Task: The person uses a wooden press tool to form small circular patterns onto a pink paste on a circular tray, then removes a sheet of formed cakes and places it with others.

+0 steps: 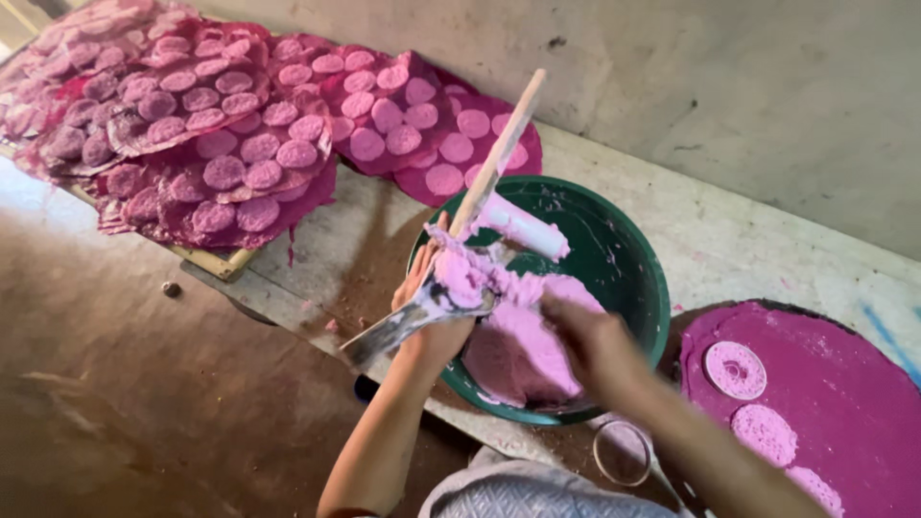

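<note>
Bare arms, pale quilted cloth

My left hand [436,321] and right hand [585,341] wear no gloves or sleeves; a pale grey quilted garment [532,494] shows at the bottom centre of the frame.

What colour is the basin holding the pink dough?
Dark green basin, smeared with pink dough inside; shows best in the head view.

Glossy green plastic basin [628,278], soft matt pink paste [518,350], wooden stick [499,153]
</note>
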